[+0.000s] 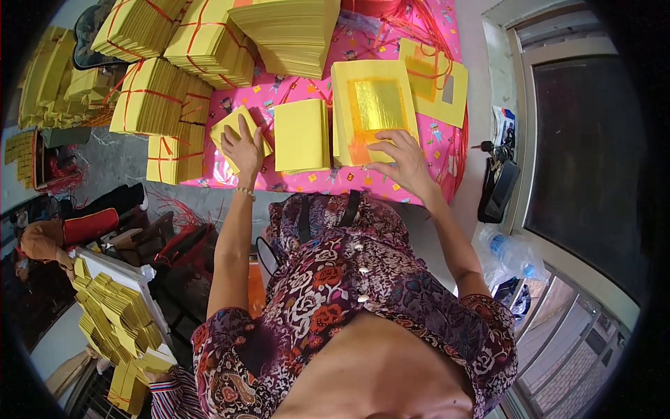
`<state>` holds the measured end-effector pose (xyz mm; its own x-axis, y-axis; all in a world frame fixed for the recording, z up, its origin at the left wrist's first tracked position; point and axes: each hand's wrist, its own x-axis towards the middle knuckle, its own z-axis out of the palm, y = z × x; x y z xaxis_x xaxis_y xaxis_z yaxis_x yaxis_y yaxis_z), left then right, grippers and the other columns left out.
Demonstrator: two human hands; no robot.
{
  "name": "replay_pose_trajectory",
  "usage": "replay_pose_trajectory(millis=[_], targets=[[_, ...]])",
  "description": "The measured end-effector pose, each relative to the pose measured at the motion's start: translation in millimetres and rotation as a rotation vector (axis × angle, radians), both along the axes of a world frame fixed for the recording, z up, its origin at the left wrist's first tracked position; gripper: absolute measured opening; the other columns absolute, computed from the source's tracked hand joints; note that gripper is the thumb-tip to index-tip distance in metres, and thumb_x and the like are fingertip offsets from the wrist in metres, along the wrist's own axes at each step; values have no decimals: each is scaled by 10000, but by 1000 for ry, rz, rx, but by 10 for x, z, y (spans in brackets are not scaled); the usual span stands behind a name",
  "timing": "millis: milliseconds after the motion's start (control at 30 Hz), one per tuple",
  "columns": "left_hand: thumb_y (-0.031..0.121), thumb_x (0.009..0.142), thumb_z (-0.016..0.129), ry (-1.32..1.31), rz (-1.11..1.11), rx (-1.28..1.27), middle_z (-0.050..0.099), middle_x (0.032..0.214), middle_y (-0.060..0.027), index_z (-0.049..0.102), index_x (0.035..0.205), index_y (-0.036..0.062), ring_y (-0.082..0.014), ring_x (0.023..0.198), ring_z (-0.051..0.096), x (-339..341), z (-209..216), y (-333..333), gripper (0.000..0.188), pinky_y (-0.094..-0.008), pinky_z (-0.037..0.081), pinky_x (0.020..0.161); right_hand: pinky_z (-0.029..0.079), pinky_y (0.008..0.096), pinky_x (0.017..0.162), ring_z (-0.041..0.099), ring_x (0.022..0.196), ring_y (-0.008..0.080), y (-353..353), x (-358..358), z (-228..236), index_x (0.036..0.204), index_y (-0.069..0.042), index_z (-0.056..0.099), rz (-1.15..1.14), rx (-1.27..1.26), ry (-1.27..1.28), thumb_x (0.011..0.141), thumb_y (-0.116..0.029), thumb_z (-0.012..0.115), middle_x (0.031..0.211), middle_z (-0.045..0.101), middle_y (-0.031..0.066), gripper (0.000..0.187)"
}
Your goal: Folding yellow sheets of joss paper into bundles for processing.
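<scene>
My left hand (243,150) lies with fingers spread on a small folded yellow paper piece (227,128) at the table's near left. Beside it, in the middle, is a stack of folded yellow paper (300,136). My right hand (405,160) reaches over the near edge of a yellow paper stack (340,77), whose top sheet bears a shiny gold foil rectangle (377,103) with an orange border. Its curved fingers and thumb stand apart by the orange near corner; no sheet is visibly lifted. Part of that corner is hidden under the fingers.
Tied yellow paper bundles (150,98) rise at the back left of the pink patterned table cover (436,150). Loose yellow sheets (450,94) and red strings (426,24) lie at the right. Another person's striped sleeve (174,394) shows by yellow paper piles (115,311) at lower left.
</scene>
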<state>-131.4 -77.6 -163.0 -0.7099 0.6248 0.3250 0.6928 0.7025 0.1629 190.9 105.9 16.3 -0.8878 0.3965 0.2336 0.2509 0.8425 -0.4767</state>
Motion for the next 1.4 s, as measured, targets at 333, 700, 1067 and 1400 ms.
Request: replay_pose_trajectory(millis=[333, 700, 1067, 1400], targets=[[499, 938, 388, -142, -56, 91, 316, 1343, -332, 267, 1451, 177, -469, 1227, 305, -138, 134, -144, 618, -556, 234, 1024, 432, 383, 842, 534, 1007, 246, 35, -5, -39, 948, -121, 665, 16, -15, 5, 680, -255, 762, 1052, 582, 43, 315], [421, 922, 473, -108, 0, 218, 344, 1352, -261, 384, 1390, 123, -408, 1211, 344, -222, 328, -291, 562, -524, 281, 994, 423, 360, 852, 539, 996, 229, 50, -33, -158, 817, -111, 716, -15, -220, 124, 729, -221, 743, 1016, 609, 48, 144], [145, 697, 794, -898, -596, 413, 567, 853, -67, 599, 1139, 65, -158, 724, 551, 1248, 1505, 374, 490, -284, 480, 654, 417, 365, 854, 532, 996, 234, 49, -36, -194, 815, -108, 716, -31, -230, 137, 763, -221, 712, 1014, 608, 49, 125], [109, 718, 763, -929, -655, 340, 493, 811, -71, 597, 1132, 57, -182, 682, 539, 1478, 1478, 464, 449, -296, 474, 616, 422, 372, 855, 535, 998, 235, 25, -55, -236, 819, -116, 723, -39, -217, 153, 774, -220, 691, 1007, 613, 51, 118]])
